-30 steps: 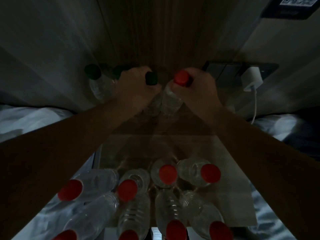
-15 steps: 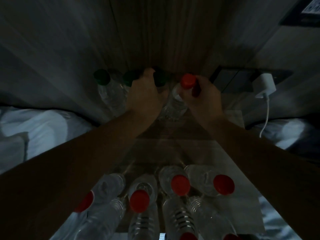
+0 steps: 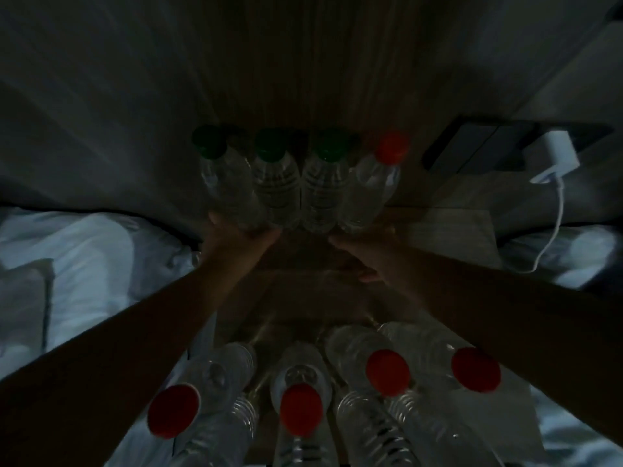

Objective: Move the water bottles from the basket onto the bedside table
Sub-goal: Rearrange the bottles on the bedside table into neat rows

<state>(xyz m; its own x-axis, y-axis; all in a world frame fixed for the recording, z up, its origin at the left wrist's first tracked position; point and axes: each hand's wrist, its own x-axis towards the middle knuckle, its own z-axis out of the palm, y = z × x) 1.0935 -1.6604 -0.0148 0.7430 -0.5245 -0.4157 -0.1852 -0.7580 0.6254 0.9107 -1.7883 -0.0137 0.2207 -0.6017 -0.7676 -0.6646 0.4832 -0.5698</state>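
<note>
Four clear water bottles stand in a row at the back of the bedside table (image 3: pixel 448 237): three green-capped bottles (image 3: pixel 276 183) and one red-capped bottle (image 3: pixel 371 190) at the right end. My left hand (image 3: pixel 236 239) rests with fingers apart at the foot of the left bottles. Below the red-capped bottle, my right hand (image 3: pixel 365 252) lies low on the tabletop and holds nothing. Several red-capped bottles (image 3: pixel 387 369) crowd the near foreground; the basket around them is too dark to make out.
A white charger (image 3: pixel 556 156) with its cable hangs from a dark wall panel (image 3: pixel 472 146) at the right. White bedding lies on the left (image 3: pixel 84 264) and on the right (image 3: pixel 573 251). A wood-panelled wall rises right behind the bottle row.
Both hands have let go of the bottle tops, the left of a green cap and the right of the red cap, and have dropped down to the bottles' feet.
</note>
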